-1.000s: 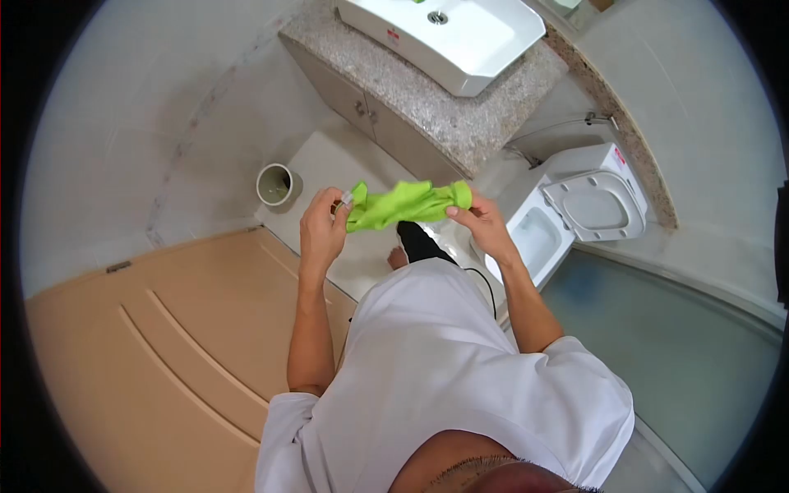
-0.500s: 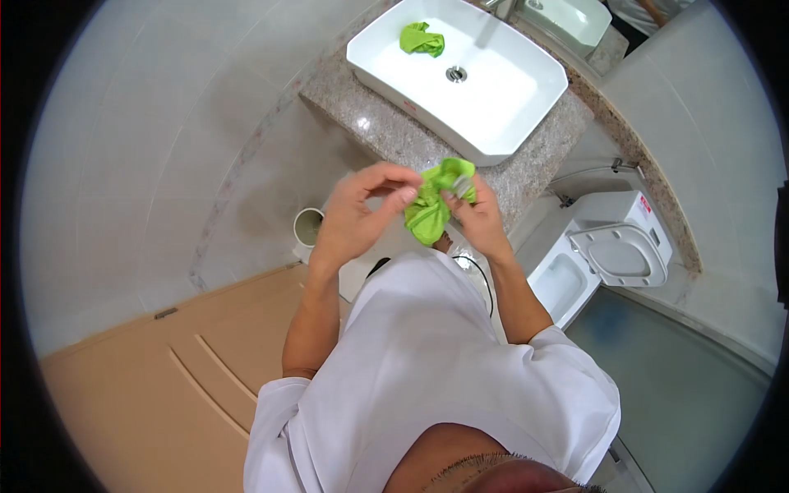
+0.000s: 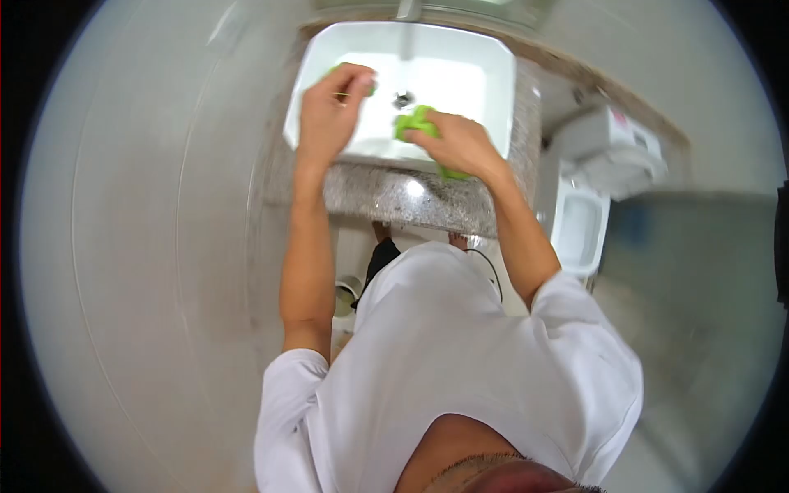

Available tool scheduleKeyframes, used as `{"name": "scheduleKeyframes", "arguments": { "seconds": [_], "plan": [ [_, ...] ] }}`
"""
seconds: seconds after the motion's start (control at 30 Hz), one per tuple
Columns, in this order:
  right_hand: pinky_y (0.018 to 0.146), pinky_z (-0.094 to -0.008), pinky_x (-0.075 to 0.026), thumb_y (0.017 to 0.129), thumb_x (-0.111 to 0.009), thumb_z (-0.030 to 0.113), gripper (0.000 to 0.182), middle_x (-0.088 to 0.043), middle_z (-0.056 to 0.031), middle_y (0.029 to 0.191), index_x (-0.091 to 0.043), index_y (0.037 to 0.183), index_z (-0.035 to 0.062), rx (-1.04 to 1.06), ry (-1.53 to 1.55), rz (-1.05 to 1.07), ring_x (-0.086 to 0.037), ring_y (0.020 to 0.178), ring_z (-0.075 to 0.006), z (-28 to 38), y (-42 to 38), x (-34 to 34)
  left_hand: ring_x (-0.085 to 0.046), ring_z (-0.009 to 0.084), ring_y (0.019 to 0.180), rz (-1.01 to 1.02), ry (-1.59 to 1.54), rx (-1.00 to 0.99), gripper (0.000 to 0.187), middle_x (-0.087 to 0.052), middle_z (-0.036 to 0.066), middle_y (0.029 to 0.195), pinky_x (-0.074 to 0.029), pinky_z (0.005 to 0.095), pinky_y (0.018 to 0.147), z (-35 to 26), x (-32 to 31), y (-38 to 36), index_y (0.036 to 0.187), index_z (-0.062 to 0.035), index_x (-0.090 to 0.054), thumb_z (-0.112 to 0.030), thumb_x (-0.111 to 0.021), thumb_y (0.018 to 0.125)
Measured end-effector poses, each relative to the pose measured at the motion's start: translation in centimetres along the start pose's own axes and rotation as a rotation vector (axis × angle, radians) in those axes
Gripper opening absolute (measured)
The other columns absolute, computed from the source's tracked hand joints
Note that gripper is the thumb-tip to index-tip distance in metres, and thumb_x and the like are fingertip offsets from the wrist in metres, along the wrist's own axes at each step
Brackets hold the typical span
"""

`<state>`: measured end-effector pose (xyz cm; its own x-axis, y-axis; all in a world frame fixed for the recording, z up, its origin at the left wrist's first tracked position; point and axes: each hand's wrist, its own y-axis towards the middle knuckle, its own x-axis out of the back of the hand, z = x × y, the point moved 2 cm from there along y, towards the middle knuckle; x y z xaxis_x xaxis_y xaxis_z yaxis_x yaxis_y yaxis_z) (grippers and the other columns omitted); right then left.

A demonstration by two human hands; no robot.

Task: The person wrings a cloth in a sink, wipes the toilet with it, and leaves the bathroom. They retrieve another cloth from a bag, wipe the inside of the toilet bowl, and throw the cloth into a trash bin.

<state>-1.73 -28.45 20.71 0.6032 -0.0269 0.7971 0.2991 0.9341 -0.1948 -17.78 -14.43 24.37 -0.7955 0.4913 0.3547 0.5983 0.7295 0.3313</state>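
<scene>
My right hand (image 3: 456,141) is closed around a bunched bright green cloth (image 3: 417,122) over the front part of the white washbasin (image 3: 485,82). Some of this cloth hangs below the hand, past the basin's front rim. Above the basin's left side is my left hand (image 3: 327,115), its fingers curled in toward the thumb. Bits of a second green cloth (image 3: 371,87) show behind those fingers, which hide most of it. Blur and the hand itself keep me from telling whether it is held or lies underneath.
The basin stands on a speckled stone counter (image 3: 394,197), with a tap (image 3: 408,8) at its back. To the right is a toilet (image 3: 579,226) with its lid raised. A small bin (image 3: 345,297) stands on the floor at lower left.
My view has turned to face the basin squarely. Both hands have moved forward over it, the right carrying its green cloth, the left to where the other cloth lay.
</scene>
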Motion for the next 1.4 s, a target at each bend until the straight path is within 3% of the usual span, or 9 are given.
{"name": "scheduleKeyframes", "arguments": {
  "seconds": [0.07, 0.2, 0.3, 0.5, 0.53, 0.63, 0.83, 1.03, 1.4],
  "plan": [
    [0.083, -0.0497, -0.055, 0.088, -0.063, 0.054, 0.051, -0.074, -0.0189, 0.102, -0.067, 0.113, 0.0090, 0.047, 0.011, -0.049, -0.071, 0.095, -0.0382, -0.4, 3.3, -2.6, -0.068, 0.0117, 0.083, 0.065, 0.122, -0.056, 0.020, -0.074, 0.008, 0.092, -0.053, 0.0256, 0.075, 3.6, 0.7, 4.5, 0.109, -0.0014, -0.072, -0.018, -0.063, 0.101],
    [0.086, -0.0494, -0.055, 0.081, -0.061, 0.049, 0.048, -0.074, -0.0178, 0.103, -0.071, 0.111, 0.0126, -0.151, 0.214, -0.156, -0.071, 0.098, -0.0381, 0.6, 6.7, -3.5, -0.072, 0.0162, 0.086, 0.149, -0.210, 0.269, 0.023, -0.074, 0.010, 0.097, -0.055, 0.0279, 0.076, 12.1, -2.0, 10.4, 0.112, -0.0020, -0.072, -0.021, -0.063, 0.101],
    [0.087, -0.0463, -0.055, 0.080, -0.061, 0.052, 0.055, -0.075, -0.0170, 0.100, -0.070, 0.112, 0.0075, -0.333, 0.306, -0.185, -0.071, 0.097, -0.0369, 0.5, 8.0, -4.1, -0.072, 0.0171, 0.087, 0.038, -0.064, -0.015, 0.024, -0.073, 0.009, 0.095, -0.056, 0.0275, 0.074, 17.5, -3.5, 15.5, 0.112, -0.0020, -0.069, -0.021, -0.064, 0.100],
    [0.088, -0.0454, -0.055, 0.079, -0.064, 0.050, 0.056, -0.074, -0.0174, 0.104, -0.069, 0.114, 0.0065, -0.319, 0.367, -0.351, -0.071, 0.100, -0.0364, -2.7, 10.8, -7.2, -0.066, 0.0142, 0.083, 0.073, -0.203, 0.106, 0.032, -0.069, 0.009, 0.096, -0.055, 0.0270, 0.075, 16.0, -5.5, 22.5, 0.113, 0.0039, -0.066, -0.025, -0.067, 0.099],
    [0.089, -0.0453, -0.055, 0.079, -0.065, 0.051, 0.060, -0.074, -0.0179, 0.108, -0.069, 0.115, 0.0031, -0.351, 0.414, -0.326, -0.071, 0.102, -0.0354, -3.1, 11.9, -7.2, -0.066, 0.0165, 0.085, 0.061, 0.092, -0.071, 0.033, -0.069, 0.009, 0.096, -0.054, 0.0285, 0.078, 16.8, -5.9, 23.2, 0.115, 0.0044, -0.065, -0.025, -0.067, 0.098],
    [0.089, -0.0446, -0.055, 0.079, -0.065, 0.054, 0.065, -0.073, -0.0195, 0.113, -0.070, 0.115, -0.0003, -0.522, 0.623, -0.255, -0.071, 0.105, -0.0343, -4.4, 14.9, -7.0, -0.066, 0.0186, 0.088, -0.145, 0.126, -0.251, 0.033, -0.070, 0.009, 0.097, -0.054, 0.0306, 0.081, 15.9, -6.5, 22.5, 0.116, 0.0036, -0.066, -0.023, -0.067, 0.098],
    [0.089, -0.0429, -0.055, 0.075, -0.074, 0.040, 0.057, -0.072, -0.0227, 0.113, -0.071, 0.113, -0.0028, -0.428, 0.891, -0.315, -0.071, 0.105, -0.0336, -6.6, 21.4, -8.3, -0.068, 0.0198, 0.089, 0.223, 0.237, -0.326, 0.029, -0.071, 0.012, 0.100, -0.054, 0.0320, 0.082, 12.8, -5.8, 23.6, 0.120, 0.0004, -0.066, -0.016, -0.068, 0.096],
    [0.082, -0.0426, -0.056, 0.072, -0.077, 0.024, 0.046, -0.072, -0.0237, 0.107, -0.072, 0.107, -0.0048, -0.394, 0.974, -0.424, -0.071, 0.099, -0.0333, -9.2, 28.9, -11.0, -0.068, 0.0164, 0.089, 0.143, 0.063, -0.302, 0.025, -0.070, 0.012, 0.097, -0.059, 0.0295, 0.082, 13.8, -5.7, 23.0, 0.113, 0.0064, -0.066, -0.014, -0.068, 0.098],
    [0.080, -0.0431, -0.056, 0.078, -0.075, 0.039, 0.045, -0.074, -0.0187, 0.102, -0.076, 0.102, 0.0016, -0.371, 1.008, -0.334, -0.071, 0.092, -0.0322, -9.1, 30.6, -11.1, -0.070, 0.0178, 0.084, 0.079, -0.044, -0.158, 0.015, -0.071, 0.015, 0.092, -0.060, 0.0288, 0.079, 10.4, -7.9, 24.7, 0.101, 0.0076, -0.064, -0.006, -0.069, 0.096]
  ]
}}
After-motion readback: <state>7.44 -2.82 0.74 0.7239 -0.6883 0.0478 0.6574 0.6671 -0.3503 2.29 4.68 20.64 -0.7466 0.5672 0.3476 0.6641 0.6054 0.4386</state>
